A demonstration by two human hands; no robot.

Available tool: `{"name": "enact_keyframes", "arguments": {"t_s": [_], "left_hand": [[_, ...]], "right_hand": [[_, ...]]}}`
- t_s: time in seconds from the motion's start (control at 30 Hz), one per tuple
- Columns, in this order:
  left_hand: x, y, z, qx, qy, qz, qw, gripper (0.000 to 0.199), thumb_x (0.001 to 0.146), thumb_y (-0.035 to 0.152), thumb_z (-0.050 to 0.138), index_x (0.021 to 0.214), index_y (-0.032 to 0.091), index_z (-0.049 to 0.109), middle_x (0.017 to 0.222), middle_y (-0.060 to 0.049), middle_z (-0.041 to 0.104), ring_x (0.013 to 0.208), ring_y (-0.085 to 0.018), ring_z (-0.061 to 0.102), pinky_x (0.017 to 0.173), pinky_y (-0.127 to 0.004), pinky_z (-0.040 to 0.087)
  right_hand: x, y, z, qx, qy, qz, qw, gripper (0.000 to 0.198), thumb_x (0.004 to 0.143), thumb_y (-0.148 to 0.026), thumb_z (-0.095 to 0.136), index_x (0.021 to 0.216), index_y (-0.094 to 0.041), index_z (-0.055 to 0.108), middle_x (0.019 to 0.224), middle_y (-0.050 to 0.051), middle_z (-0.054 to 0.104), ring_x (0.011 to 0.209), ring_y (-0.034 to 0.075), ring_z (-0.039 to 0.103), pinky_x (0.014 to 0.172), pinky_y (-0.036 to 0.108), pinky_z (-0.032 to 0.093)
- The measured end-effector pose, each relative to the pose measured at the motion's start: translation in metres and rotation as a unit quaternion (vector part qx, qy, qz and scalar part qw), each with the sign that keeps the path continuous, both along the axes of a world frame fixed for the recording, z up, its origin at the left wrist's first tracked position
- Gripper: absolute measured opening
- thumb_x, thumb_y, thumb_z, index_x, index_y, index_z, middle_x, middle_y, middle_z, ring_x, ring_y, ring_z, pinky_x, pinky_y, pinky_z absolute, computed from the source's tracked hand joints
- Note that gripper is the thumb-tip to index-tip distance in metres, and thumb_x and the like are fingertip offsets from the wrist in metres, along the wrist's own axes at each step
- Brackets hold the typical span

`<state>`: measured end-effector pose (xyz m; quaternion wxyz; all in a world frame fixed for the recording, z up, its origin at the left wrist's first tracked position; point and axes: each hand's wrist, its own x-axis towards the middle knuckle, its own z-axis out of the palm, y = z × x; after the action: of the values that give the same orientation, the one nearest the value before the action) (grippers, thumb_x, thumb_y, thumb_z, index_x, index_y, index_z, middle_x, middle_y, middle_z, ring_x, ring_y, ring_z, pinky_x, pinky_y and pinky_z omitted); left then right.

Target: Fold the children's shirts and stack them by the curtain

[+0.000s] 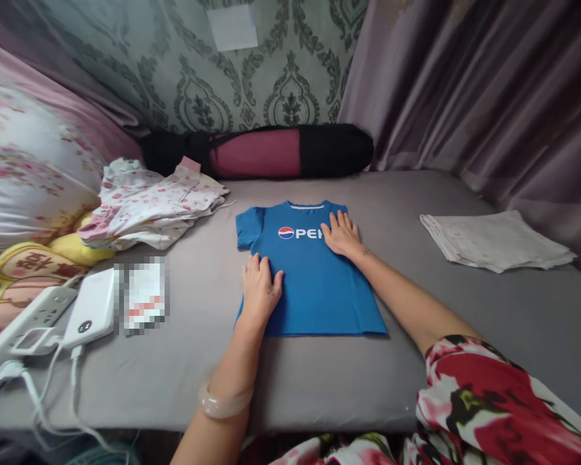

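A blue T-shirt lies flat in front of me, its neckline toward the wall and a round logo with white letters across the chest. One short sleeve sticks out on the left; the right sleeve cannot be seen past my hand. My left hand rests on the shirt's left side below that sleeve, fingers stretched out. Near the right shoulder, my right hand presses flat with spread fingers and covers the end of the lettering. Neither hand grips the cloth.
Grey sheet covers the surface. Crumpled patterned clothes lie at left, near a white power bank and a power strip with cables. Folded pale cloth lies at right. A black and maroon roll bag lines the wall.
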<state>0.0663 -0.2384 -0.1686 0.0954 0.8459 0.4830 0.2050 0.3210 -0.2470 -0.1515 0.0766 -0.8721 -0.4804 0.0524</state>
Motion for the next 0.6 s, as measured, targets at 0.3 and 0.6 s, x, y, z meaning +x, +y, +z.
{"name": "enact_keyframes", "arguments": {"t_s": [0.3, 0.6], "left_hand": [[-0.003, 0.008, 0.006, -0.041, -0.027, 0.022, 0.999, 0.037, 0.089, 0.031, 0.054, 0.122, 0.014, 0.053, 0.140, -0.018, 0.048, 0.133, -0.031, 0.043, 0.108, -0.046, 0.036], [-0.023, 0.026, 0.032, -0.120, -0.016, 0.157, 0.980, 0.031, 0.089, 0.036, 0.054, 0.112, 0.018, 0.064, 0.115, -0.011, 0.063, 0.112, -0.030, 0.053, 0.094, -0.041, 0.042]], "right_hand": [[0.005, 0.013, 0.005, -0.049, -0.014, -0.015, 0.999, 0.067, 0.097, -0.050, 0.021, 0.150, -0.010, 0.029, 0.158, 0.017, 0.022, 0.143, 0.035, 0.019, 0.112, 0.054, 0.020], [-0.064, 0.064, 0.037, 0.038, 0.012, 0.143, 0.989, 0.039, 0.092, -0.027, 0.042, 0.123, -0.015, 0.062, 0.128, 0.013, 0.061, 0.121, 0.027, 0.053, 0.101, 0.037, 0.039]]}}
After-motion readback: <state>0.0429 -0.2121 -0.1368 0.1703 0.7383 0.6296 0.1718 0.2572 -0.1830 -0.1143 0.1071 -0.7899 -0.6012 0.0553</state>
